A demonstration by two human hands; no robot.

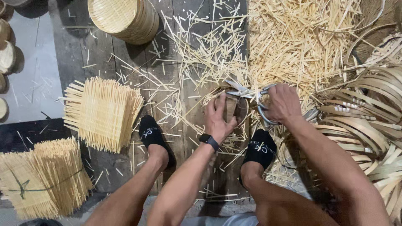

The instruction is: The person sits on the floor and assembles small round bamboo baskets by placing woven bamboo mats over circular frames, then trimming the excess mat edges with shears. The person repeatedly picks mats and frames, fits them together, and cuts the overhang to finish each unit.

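Gripping a small round bamboo basket (229, 106) w/ your left hand (217, 119), fingers curled over its rim; it sits mid-frame between your feet. Your right hand (284, 104) is closed round the handles of scissors (255, 94), blades at the basket's top edge. Progress, judging by what lies around: offcut sticks (293, 37) litter the upper centre & right, a stack of finished baskets (125, 16) sits upper left, so some look done. Bent strips (368, 113) at right & stick bundles (100, 113) at left look unused; plenty seems left.
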